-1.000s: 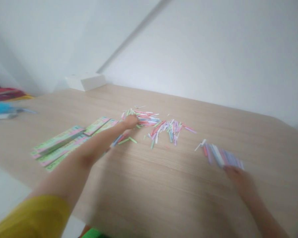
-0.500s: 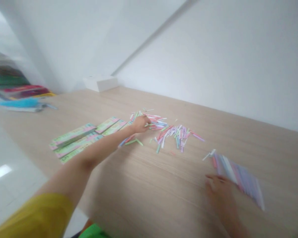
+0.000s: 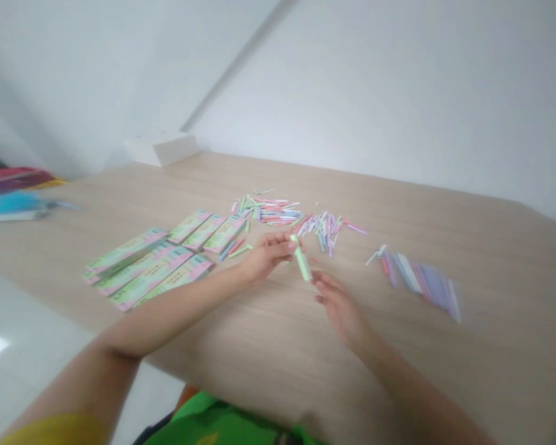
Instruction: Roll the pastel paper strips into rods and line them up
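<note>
Green stick (image 3: 302, 262) in play, just this side of the pile (image 3: 278, 215)! L hand (image 3: 265, 258) has come off the pile, grip clamped on its far end; R hand (image 3: 340, 309)'s off the row (image 3: 419, 281) right of pile, fingertips by near end, can't tell if grip's closed. So work's now on that stick.

At twelve o'clock a pale wall (image 3: 398, 93) rises behind the wood-grain counter (image 3: 500, 266), with a darker slanting strip (image 3: 240, 65) towards eleven. A white box (image 3: 160, 150) sits at ten, near the wall. At nine, a blurred blue item (image 3: 13, 203) lies before a red item (image 3: 16, 177). Pale floor (image 3: 23, 371) shows at eight.
</note>
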Motion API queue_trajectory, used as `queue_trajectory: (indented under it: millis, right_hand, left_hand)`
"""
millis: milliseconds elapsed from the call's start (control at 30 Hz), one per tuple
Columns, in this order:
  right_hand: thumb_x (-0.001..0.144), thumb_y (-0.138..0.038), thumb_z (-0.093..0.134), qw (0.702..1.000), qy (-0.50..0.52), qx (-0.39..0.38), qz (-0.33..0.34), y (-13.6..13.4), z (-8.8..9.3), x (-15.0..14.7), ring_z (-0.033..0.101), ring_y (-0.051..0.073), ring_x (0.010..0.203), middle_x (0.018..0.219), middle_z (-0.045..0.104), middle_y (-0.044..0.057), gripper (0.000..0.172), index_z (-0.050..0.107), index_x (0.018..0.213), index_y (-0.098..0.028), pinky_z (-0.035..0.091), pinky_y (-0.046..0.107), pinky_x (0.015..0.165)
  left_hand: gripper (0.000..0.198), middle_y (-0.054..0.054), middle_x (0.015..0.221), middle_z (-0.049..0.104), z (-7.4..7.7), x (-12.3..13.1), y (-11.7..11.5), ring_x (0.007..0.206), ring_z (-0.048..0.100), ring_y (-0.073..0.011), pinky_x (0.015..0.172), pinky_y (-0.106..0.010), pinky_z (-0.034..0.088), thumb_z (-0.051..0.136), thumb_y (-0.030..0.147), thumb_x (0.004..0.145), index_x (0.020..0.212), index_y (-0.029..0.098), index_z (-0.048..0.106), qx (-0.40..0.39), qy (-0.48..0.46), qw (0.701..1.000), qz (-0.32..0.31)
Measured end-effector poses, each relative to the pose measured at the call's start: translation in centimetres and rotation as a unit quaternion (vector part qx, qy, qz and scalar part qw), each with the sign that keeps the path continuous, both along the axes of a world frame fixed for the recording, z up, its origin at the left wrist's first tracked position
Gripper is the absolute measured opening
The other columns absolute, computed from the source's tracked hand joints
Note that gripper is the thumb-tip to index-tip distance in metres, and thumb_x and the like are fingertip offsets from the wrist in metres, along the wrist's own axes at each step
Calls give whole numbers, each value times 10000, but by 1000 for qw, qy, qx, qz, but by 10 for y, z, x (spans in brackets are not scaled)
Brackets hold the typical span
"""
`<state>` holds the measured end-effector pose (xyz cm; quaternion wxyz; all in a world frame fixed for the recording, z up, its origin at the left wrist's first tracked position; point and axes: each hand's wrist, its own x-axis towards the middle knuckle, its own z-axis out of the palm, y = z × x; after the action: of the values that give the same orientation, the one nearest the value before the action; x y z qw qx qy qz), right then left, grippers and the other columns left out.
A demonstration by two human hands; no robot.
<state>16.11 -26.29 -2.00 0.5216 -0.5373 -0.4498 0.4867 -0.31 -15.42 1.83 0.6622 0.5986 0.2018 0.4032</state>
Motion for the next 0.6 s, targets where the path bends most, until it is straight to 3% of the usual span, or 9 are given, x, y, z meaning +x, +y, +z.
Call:
queue_trajectory:
  millis: [67, 133, 267, 333, 400, 500, 600]
  right_hand:
    - [745, -429, 541, 994, 104, -30, 18, -1, 4, -12, 514, 217, 985, 1022, 612, 32, 271, 642, 924, -253, 403, 335, 755]
    - [699, -367, 564, 988, 150, -10, 26, 0, 4, -21, 521, 208, 945, 951, 615, 29, 215, 630, 855, -234, 398, 318, 737]
    - [575, -225, 549, 982, 171, 75, -27, 5, -4, -36, 491, 155, 742, 703, 541, -5, 42, 535, 611, -208, 380, 277, 670]
    - [581, -224, 530, 980, 171, 95, -38, 7, -10, -40, 424, 128, 600, 565, 451, -27, 104, 448, 520, -208, 353, 272, 604]
    - [633, -257, 509, 979, 172, 102, -30, 7, -14, -41, 344, 116, 498, 455, 326, -50, 217, 364, 475, -219, 321, 279, 555]
    - [672, -294, 477, 979, 172, 95, -51, 4, -19, -38, 261, 109, 440, 401, 193, -74, 288, 286, 464, -231, 285, 284, 523]
    - [683, -299, 451, 984, 110, 87, -113, 0, -29, -32, 305, 112, 467, 407, 238, -63, 300, 261, 460, -231, 280, 282, 541]
  left_hand:
    - [279, -68, 809, 678, -1, 1, -14, 699, 605, -134, 679, -266, 467, 672, 379, 750, 846, 126, 603, 47, 20, 999, -12]
    - [252, -67, 824, 677, -3, 3, -27, 739, 610, -146, 698, -272, 469, 667, 360, 753, 850, 132, 618, 148, 73, 986, 8]
    - [133, -56, 846, 676, -4, 8, -44, 854, 593, -167, 786, -282, 458, 644, 239, 738, 838, 156, 671, 365, 192, 907, 83]
    - [153, -55, 896, 688, 3, 9, -35, 900, 595, -180, 885, -315, 433, 657, 242, 716, 844, 166, 692, 429, 223, 872, 71]
    - [196, -42, 944, 701, 12, 8, -11, 928, 604, -187, 941, -325, 402, 666, 323, 724, 850, 182, 717, 449, 263, 853, 35]
    - [256, -8, 822, 714, 23, -3, 50, 797, 624, -158, 819, -267, 440, 605, 377, 777, 849, 174, 742, 388, 376, 841, -24]
    - [244, -4, 820, 722, 20, -22, 115, 782, 610, -149, 790, -242, 431, 648, 298, 730, 906, 157, 742, 373, 490, 788, 12]
